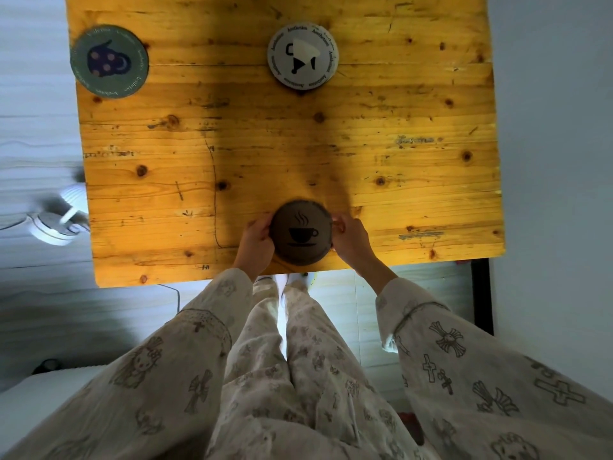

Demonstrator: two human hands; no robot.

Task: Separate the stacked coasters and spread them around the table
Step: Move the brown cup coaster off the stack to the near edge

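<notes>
Both grips close on one brown coaster with a steaming-cup print: the left hand curls round its left rim, the right hand pinches its right rim. It sits near the front edge of the wooden surface. A green coaster lies at the far left corner, a white coaster far centre, well apart.

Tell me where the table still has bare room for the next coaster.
The table's right side beyond the white coaster is bare, as is the middle band and the near left corner below the green coaster. The near edge is crowded: both hands grip the brown coaster.
</notes>
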